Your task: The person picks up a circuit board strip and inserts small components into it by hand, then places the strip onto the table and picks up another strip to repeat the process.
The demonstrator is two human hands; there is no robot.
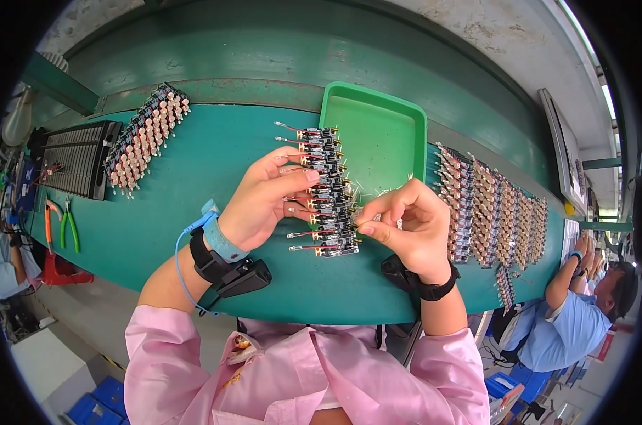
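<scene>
Broadly, the long teal-topped workbench (193, 205) carries everything, and the largest holder on it is the shallow green plastic tray (378, 134) just beyond the hands; it looks nearly bare, with only a few thin pale clippings or pins scattered along its near edge. At far left lies a black ribbed rack (73, 157), seemingly unfilled, with another loaded strip of small parts (145, 138) tilted beside it. Rows of similar populated strips (491, 212) lie side by side to the right.

Between the hands, flat on the bench in front of the tray, sits the black strip of small circuit modules with red wire leads and brass ends (327, 191). It is probably light and stiff as a frame but delicate: the leads and pins would bend easily, so the plain long edges are the safer place to hold.

The left hand (264, 202) lies half-open, fingers spread against the strip's wire side, steadying it. The right hand (413, 223) is curled into a narrow pinch at the strip's lower right edge; whatever tiny piece it nips is too small to tell. Orange and green hand cutters (62, 225) rest well apart at left.
</scene>
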